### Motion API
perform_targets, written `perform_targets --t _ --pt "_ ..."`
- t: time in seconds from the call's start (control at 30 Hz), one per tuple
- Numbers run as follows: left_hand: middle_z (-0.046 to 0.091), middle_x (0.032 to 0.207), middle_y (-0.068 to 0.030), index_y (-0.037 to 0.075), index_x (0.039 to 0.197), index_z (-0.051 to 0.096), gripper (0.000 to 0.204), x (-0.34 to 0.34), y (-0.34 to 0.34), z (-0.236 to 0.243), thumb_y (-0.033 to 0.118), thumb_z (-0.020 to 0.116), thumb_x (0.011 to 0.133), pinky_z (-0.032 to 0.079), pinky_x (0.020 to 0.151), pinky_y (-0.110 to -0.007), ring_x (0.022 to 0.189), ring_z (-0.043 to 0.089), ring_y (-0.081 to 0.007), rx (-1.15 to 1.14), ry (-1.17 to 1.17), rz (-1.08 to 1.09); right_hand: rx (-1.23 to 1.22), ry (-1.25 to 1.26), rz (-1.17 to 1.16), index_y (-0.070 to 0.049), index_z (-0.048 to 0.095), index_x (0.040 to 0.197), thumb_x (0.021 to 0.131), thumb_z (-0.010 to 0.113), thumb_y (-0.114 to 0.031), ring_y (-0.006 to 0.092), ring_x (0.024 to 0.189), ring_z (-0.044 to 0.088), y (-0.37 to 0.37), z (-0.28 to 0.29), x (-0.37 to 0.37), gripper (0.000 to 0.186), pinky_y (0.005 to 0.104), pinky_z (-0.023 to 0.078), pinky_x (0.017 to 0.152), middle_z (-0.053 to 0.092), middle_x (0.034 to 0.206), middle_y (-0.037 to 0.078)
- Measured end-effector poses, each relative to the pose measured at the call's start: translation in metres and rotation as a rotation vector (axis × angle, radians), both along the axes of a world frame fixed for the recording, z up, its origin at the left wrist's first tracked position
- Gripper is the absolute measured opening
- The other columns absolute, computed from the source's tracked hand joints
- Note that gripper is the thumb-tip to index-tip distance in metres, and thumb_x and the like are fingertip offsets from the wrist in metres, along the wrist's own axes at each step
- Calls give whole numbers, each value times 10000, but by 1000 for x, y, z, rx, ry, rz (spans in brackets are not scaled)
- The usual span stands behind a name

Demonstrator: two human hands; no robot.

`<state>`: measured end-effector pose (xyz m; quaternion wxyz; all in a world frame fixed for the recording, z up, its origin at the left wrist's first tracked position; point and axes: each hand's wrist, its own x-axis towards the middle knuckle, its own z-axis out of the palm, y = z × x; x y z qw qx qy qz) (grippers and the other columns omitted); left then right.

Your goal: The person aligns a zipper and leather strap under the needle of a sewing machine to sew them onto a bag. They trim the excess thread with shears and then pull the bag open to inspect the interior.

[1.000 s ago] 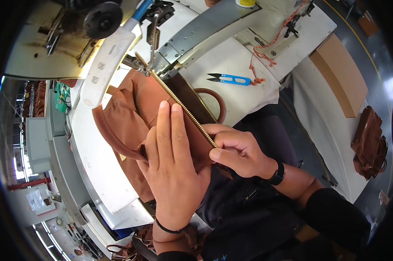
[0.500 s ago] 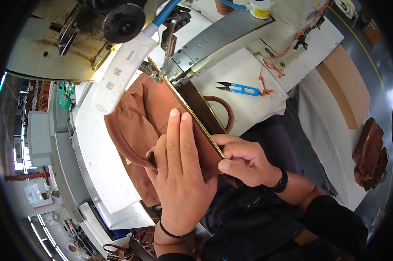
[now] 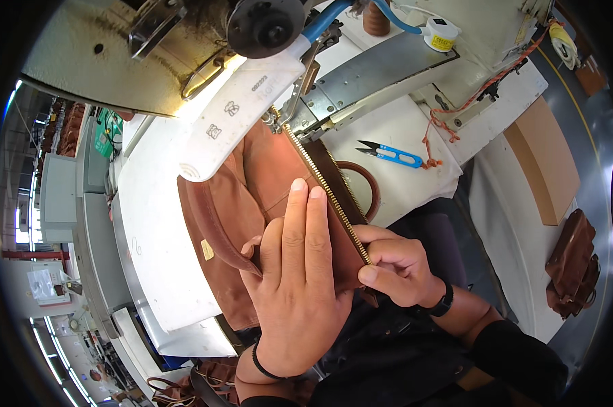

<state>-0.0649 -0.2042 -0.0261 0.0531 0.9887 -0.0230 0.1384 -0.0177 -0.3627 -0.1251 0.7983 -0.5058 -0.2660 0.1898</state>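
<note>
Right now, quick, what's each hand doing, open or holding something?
Left hand: open, laid flat on the brown bag.
Right hand: closed, pinching the near end of the gold-toothed zipper.

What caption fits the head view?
Left hand flat on a brown, leather-like bag; right hand pinching its straight, gold-toothed metal zipper at the lower end.

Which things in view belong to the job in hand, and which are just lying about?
In the job:
brown bag under the left hand
gold zipper, end in the right hand
sewing machine

Lying about:
blue snips
cardboard
brown bundle
</note>
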Motion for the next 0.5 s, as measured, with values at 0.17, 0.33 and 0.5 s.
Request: perform_targets --t 0.17,0.33,0.5 --pt "569 1534 -174 -25 1520 524 818 0 -1 3 138 771 758 384 1050 -446 1195 606 -279 -20 20 18 17 -7 0 57 661 845 1024 689 -146 216 1048 642 2 0 2 273 341 499 896 639 1384 288" --pt "573 1526 -165 -19 1516 526 800 11 3 3 141 763 769 379 1060 -454 1191 605 -282 -10 8 27 2 -26 0 26 615 811 1022 685 -94 79 854 548 6 3 13 253 268 461 714 620 1457 252" --pt "578 1520 -160 -15 1521 518 818 14 5 3 139 762 756 366 1090 -463 1206 599 -291 -26 -2 34 32 -91 -42 19 595 790 1022 686 -97 64 829 517 13 -1 18 274 252 435 687 619 1458 241"
